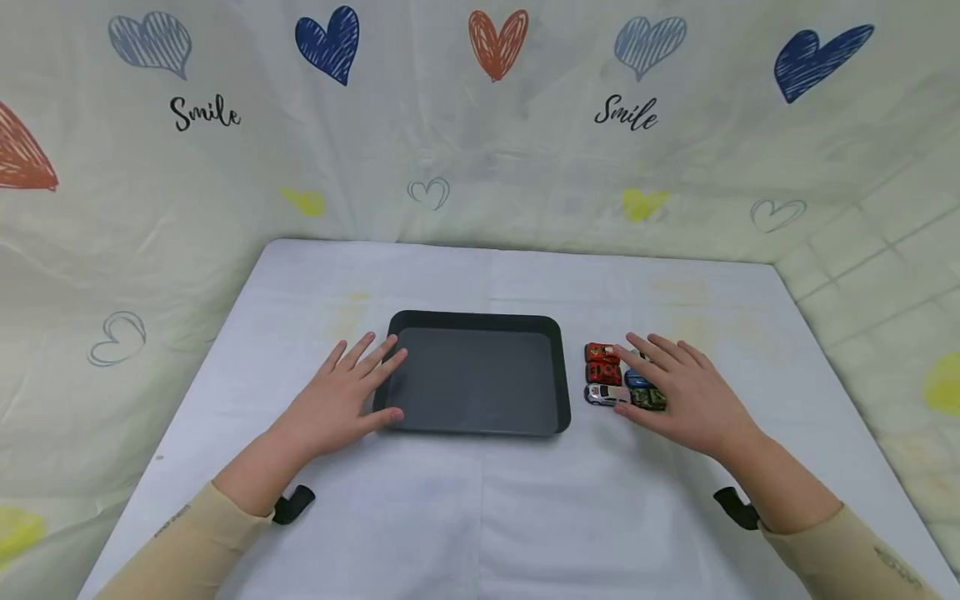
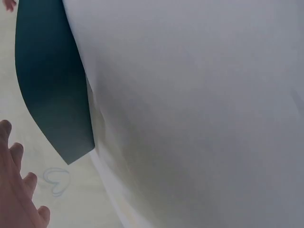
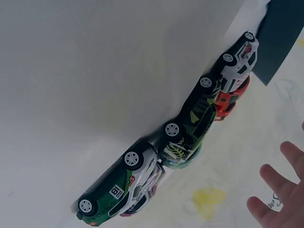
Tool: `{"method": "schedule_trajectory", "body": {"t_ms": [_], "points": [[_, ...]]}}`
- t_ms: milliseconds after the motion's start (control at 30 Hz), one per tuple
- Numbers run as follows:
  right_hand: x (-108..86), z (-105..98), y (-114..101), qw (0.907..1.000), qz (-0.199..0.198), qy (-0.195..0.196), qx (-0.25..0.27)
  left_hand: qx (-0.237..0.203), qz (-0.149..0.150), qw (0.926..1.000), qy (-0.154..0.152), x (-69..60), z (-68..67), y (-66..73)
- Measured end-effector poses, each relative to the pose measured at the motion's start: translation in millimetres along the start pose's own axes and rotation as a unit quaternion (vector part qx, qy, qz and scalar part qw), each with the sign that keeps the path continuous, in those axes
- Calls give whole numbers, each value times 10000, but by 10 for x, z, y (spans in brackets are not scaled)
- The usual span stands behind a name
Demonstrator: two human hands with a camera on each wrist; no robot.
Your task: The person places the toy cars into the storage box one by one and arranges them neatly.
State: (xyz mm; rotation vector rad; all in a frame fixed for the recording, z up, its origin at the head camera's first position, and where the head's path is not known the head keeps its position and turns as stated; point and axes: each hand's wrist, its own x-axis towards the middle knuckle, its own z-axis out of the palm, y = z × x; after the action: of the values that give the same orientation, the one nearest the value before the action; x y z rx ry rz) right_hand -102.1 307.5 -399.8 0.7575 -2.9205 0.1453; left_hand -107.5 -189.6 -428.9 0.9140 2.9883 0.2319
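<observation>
Before us on the surface (image 1: 480, 517), a tray (image 1: 480, 379) lies near the middle, toy cars (image 1: 603, 372) grouped just to its right, a backdrop (image 1: 480, 133) behind. We see the left hand (image 1: 341, 400) at the tray's left edge, the right hand (image 1: 690, 400) partly over the toy cars.

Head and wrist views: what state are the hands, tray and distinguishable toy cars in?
Tray: lying flat, open side up.
Left hand: fingers spread, holding nothing.
Right hand: fingers spread, holding nothing.
Red cars: upright, side by side.
White car: standing on its wheels.
Dark green car: standing on its wheels.
Green-and-white car: standing on its wheels.
Blue car: partly hidden; pose unclear.
</observation>
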Motion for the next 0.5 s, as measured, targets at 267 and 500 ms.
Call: {"method": "schedule_trajectory", "body": {"t_ms": [267,500], "points": [[126,-19,135,9983,-367,-203,416,-27,-276,9994,-213,-23,28,4],[283,-24,320,9916,-980,-309,781,-106,-432,9979,-478,-67,47,23]]}}
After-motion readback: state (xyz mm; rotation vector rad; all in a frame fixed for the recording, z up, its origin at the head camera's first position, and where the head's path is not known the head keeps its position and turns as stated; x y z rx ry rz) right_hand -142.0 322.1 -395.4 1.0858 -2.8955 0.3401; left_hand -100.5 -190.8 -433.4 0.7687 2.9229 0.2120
